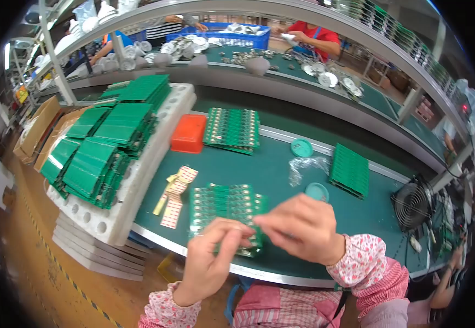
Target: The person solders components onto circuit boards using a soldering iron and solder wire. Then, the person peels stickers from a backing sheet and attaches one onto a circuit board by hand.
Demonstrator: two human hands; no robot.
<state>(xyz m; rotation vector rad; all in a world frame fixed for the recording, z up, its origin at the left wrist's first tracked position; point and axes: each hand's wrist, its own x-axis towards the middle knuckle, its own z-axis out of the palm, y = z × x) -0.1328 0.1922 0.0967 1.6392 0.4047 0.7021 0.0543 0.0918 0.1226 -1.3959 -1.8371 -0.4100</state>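
My left hand is over the near edge of a green circuit board panel, its thumb and fingers pinched together. Whatever sits in that pinch is too small to make out. To the right, my right hand is also closed, thumb against fingertips, close to the panel's right side. Its grip hides what it holds, if anything. The panel lies on the green work mat with more board edges showing beside it, and carries rows of small parts. Just left of it are sheets of red-and-white stickers.
Stacked green boards fill a white foam tray at left. Behind are an orange box and another board stack. Right are teal lids, clear plastic, boards and a black fan. Co-workers sit beyond the shelf.
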